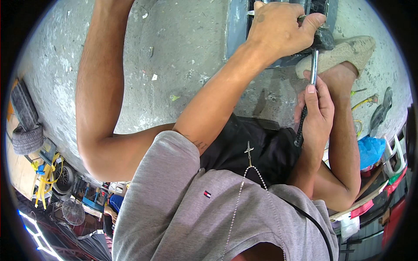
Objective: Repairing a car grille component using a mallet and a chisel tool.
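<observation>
My right hand (317,106) is closed round a mallet (314,65) with a shiny metal shaft and a black grip that sticks out below the hand. The mallet's black head lies just below the thumb of my left hand (281,28). That left hand is closed over a dark part, its fingers mostly hidden; a small bright tip pokes out by its far side. Both hands are at a grey-blue metal frame (235,32) with dark bars inside, lying on the floor and cut off by the top edge.
My bent legs lie on either side, with a beige shoe (337,55) right by the frame. The concrete floor (156,52) carries small scraps. Tyres (27,139) and yellow straps (42,185) are at far left. A blue plastic bag (371,152) and a dark sandal (382,111) are at right.
</observation>
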The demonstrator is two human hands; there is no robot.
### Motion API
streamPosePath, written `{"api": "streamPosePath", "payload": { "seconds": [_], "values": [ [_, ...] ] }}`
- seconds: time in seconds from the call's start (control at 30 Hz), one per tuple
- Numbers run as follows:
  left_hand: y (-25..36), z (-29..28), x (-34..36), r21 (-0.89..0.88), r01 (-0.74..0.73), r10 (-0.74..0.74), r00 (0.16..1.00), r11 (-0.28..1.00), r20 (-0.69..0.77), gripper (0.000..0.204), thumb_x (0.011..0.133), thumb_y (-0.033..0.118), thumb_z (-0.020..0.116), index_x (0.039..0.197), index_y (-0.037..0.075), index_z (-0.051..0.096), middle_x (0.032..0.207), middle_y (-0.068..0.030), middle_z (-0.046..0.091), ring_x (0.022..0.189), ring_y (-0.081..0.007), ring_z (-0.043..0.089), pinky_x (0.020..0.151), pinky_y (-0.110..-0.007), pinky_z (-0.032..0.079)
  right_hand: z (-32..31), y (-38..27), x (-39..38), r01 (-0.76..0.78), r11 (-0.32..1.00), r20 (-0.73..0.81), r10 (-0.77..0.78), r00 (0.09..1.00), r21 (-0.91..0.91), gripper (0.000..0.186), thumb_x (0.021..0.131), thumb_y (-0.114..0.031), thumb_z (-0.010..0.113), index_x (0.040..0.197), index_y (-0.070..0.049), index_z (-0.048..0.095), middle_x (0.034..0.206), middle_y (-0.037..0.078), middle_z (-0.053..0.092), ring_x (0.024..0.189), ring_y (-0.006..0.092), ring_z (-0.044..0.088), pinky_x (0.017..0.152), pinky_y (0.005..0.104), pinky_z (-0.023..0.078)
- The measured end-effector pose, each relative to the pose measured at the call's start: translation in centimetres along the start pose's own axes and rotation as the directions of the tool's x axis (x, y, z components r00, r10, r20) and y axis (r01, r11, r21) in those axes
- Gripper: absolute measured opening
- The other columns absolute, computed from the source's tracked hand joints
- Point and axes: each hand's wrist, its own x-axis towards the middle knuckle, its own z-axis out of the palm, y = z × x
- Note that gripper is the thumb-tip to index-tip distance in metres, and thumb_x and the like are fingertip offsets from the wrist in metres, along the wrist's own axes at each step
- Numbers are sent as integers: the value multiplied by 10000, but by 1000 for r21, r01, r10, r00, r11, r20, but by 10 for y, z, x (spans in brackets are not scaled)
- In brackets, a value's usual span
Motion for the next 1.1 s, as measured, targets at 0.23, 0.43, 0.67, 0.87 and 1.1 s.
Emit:
{"api": "streamPosePath", "payload": {
  "seconds": [0.23,0.43,0.67,0.87,1.1],
  "values": [
    [-2,3,0,14,8,-7,1000,1000,-17,556,1012,465,573,723,-6,637,738,-245,652,726,-442,641,713,-523,451,2,-2,-1,-16,1000,-27,16,999,0,330,1083,-192,528,1340,5,593,686,-36,497,511,46,432,449,218,319],
    [-25,13,-9,135,-146,150,988,980,-22,450,934,451,698,697,71,648,664,-79,631,640,-278,599,726,-425,407,1,-3,-1,1,1000,-7,-1,1000,-7,345,1086,-184,521,1360,17,579,690,-39,497,519,39,434,461,208,328],
    [-33,11,-16,42,-253,257,955,966,-151,565,870,568,716,571,103,598,566,-63,588,599,-309,588,711,-442,376,4,-7,-6,72,997,0,-72,997,-15,372,1086,-179,517,1385,38,560,677,-36,488,521,43,433,469,210,334],
    [-35,20,-16,72,-347,354,909,935,-219,562,818,594,765,557,122,606,548,-19,578,563,-257,571,683,-410,359,4,-3,-1,42,999,12,-42,999,-12,379,1088,-187,515,1393,35,553,673,-38,479,520,36,421,465,210,328],
    [-36,22,-16,166,-316,348,910,934,-226,567,815,613,753,558,125,626,538,-15,587,554,-256,576,672,-405,370,7,-2,-1,31,999,17,-30,999,-38,363,1094,-186,503,1380,29,562,678,-42,478,519,32,415,463,206,323]
  ]
}}
